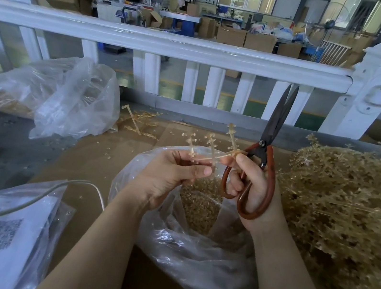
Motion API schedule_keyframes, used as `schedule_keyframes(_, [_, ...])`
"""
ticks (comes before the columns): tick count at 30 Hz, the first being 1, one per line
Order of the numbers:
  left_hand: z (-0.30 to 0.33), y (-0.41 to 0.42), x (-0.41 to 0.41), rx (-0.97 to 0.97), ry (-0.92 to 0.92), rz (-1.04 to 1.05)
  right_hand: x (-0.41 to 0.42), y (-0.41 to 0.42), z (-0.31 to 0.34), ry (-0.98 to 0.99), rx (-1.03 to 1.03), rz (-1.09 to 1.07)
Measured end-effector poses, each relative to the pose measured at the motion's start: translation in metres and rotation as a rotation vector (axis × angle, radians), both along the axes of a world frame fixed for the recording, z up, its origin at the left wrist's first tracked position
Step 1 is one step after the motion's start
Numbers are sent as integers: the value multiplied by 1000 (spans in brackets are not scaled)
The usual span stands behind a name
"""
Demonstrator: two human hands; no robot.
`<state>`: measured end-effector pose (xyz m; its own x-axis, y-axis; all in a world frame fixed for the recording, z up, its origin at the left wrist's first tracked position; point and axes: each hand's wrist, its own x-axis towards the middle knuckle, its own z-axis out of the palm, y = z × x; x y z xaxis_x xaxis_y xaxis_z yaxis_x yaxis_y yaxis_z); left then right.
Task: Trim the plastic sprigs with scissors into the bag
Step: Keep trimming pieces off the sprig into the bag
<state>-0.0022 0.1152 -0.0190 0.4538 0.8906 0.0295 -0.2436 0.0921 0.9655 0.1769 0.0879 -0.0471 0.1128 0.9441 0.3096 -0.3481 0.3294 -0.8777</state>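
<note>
Tan plastic, thin and nearly weightless by the look of it: the sprig [208, 151] should flex rather than snap, and its small knobbly side branches look easy to crush or shed. Best hold, I judge, is the bare main stem, clear of the branches, so a cut drops the pieces straight down.

My left hand [169, 173] pinches one end of the stem between thumb and fingertips. My right hand [250, 184] grips the scissors [264, 156] through the red-brown loops, and its forefinger and thumb also nip the other end of the stem. Blades point up and away, tips slightly parted, not on the sprig.

Sprig sits level between both hands, directly above the open clear bag [194, 253], which already holds a layer of tan trimmings.

Appearance: pale straw colour, translucent; three upright branches with tiny beaded nubs.

Untrimmed pile [351, 204] lies to my right on the table [97, 154].
</note>
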Motion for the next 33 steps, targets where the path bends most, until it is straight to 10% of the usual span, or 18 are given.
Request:
schedule_keyframes(17, [0,12,-10,-217,-245,235,-14,-9,7,-200,-103,-271])
schedule_keyframes(33, [-2,14,-8,-217,-398,221,-25,-9,-1,-1148,-67,-555])
